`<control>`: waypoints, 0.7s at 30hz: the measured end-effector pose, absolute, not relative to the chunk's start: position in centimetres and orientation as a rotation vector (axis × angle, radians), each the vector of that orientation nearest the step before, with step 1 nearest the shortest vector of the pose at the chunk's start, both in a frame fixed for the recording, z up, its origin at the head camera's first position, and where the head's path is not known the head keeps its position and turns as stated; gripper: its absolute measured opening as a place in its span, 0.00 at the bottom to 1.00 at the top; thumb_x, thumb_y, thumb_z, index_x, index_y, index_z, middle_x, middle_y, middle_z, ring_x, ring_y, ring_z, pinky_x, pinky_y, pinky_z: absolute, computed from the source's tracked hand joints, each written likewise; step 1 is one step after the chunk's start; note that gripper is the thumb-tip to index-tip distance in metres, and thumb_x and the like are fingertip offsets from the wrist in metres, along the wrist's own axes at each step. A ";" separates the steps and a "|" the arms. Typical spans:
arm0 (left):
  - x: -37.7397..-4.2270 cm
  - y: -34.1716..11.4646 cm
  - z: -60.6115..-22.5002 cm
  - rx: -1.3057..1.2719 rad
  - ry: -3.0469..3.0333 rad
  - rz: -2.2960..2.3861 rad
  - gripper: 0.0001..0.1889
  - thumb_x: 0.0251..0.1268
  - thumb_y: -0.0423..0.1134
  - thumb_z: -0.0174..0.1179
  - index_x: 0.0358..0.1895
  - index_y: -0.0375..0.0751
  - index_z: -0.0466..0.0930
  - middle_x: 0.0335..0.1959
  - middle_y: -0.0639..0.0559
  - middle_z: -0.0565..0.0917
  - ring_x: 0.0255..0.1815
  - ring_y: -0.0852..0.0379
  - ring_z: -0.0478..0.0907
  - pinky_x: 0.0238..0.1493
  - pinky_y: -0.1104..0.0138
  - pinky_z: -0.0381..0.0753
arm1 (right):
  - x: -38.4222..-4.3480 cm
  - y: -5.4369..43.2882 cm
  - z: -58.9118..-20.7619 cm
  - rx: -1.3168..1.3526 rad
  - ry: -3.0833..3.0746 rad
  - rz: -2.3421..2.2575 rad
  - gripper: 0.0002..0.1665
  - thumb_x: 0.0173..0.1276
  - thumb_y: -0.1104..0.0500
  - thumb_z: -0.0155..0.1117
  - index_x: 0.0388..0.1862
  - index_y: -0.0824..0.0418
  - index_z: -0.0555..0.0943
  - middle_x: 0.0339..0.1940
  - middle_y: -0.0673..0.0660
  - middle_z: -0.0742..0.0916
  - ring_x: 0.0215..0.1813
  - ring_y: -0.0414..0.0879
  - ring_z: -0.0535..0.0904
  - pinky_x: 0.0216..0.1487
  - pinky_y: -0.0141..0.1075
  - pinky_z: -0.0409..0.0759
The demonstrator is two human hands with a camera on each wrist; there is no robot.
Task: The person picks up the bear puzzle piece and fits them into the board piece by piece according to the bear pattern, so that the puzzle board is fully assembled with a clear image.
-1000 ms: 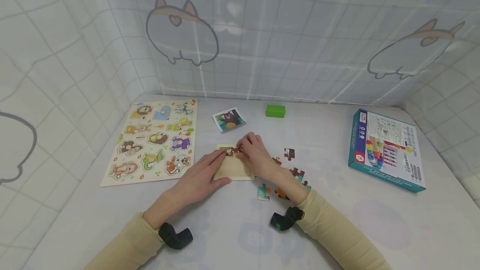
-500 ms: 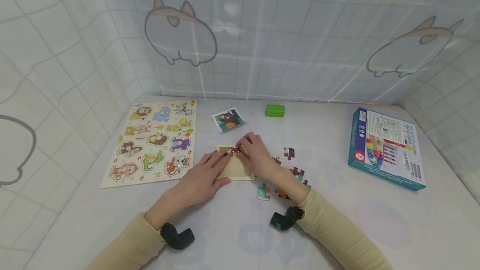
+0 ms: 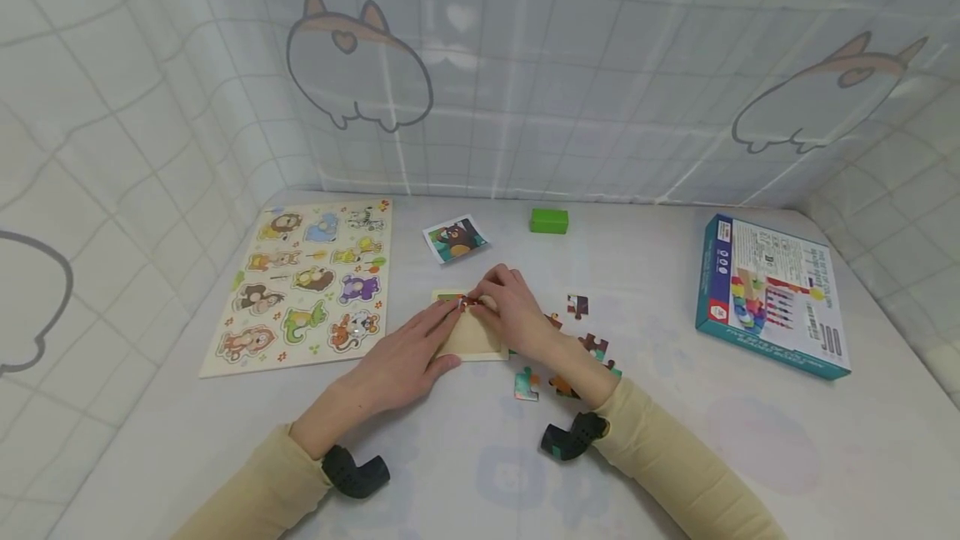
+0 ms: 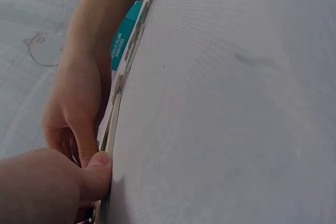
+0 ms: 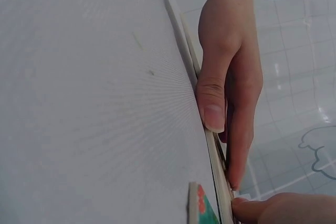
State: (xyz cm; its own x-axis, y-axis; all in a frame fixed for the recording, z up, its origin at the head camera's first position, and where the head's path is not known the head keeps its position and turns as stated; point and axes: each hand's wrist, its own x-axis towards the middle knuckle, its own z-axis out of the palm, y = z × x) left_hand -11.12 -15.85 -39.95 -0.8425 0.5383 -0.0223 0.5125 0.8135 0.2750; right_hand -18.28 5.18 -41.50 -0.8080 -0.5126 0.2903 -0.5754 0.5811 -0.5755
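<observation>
A small wooden puzzle tray (image 3: 472,338) lies before me, its lower part bare wood. Green and brown jigsaw pieces (image 3: 465,301) show along its far edge, partly covered by fingers. My left hand (image 3: 401,361) rests over the tray's left side, fingers straight and touching the pieces; in the right wrist view its thumb (image 5: 213,116) lies at the near edge. My right hand (image 3: 517,315), fingers curled, pinches a brown jigsaw piece in the top row; its fingertips hide most of it. Loose jigsaw pieces (image 3: 527,384) lie right of the tray, some under the right forearm.
An animal puzzle board (image 3: 300,290) lies at the left. Behind the tray are a bear picture card (image 3: 455,239) and a green block (image 3: 549,222). A teal box (image 3: 776,294) lies at the far right. Curtain-like sheets (image 3: 525,65) enclose the table.
Both hands stay at the tray's far edge. The right fingertips shift very slightly at the brown piece, and the left fingers stay straight beside it.
</observation>
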 end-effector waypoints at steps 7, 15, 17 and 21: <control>-11.1 -15.7 -39.9 0.827 2.911 0.381 0.35 0.78 0.53 0.50 0.79 0.40 0.53 0.82 0.45 0.52 0.81 0.45 0.52 0.76 0.52 0.64 | -18.4 5.3 -41.5 0.922 -2.750 1.023 0.10 0.72 0.59 0.65 0.49 0.59 0.87 0.50 0.56 0.78 0.51 0.51 0.71 0.51 0.41 0.75; -11.2 -15.6 -40.2 0.874 2.901 0.421 0.34 0.78 0.50 0.49 0.79 0.36 0.53 0.82 0.44 0.52 0.81 0.45 0.53 0.78 0.52 0.60 | -18.3 5.3 -41.5 0.921 -2.735 1.037 0.12 0.72 0.60 0.65 0.52 0.61 0.84 0.49 0.56 0.79 0.50 0.51 0.71 0.50 0.41 0.74; -11.2 -15.7 -40.2 0.868 2.885 0.433 0.34 0.79 0.50 0.49 0.79 0.36 0.52 0.82 0.45 0.51 0.81 0.46 0.52 0.78 0.52 0.59 | -18.3 5.3 -41.5 0.922 -2.728 1.029 0.15 0.72 0.60 0.66 0.54 0.62 0.83 0.49 0.57 0.79 0.50 0.51 0.71 0.49 0.41 0.75; -11.2 -15.7 -40.2 0.859 2.858 0.443 0.34 0.79 0.49 0.48 0.79 0.37 0.51 0.83 0.46 0.50 0.82 0.48 0.49 0.78 0.53 0.60 | -18.3 5.2 -41.5 0.907 -2.739 1.003 0.17 0.72 0.59 0.66 0.56 0.64 0.82 0.50 0.58 0.79 0.50 0.51 0.71 0.49 0.41 0.75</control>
State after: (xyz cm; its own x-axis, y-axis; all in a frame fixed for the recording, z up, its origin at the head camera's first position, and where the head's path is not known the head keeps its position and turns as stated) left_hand -11.21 -15.69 -40.16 -0.8309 0.5553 -0.0343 0.5189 0.7957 0.3123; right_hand -18.29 5.17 -41.46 -0.8202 -0.5033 0.2720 -0.5599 0.6086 -0.5622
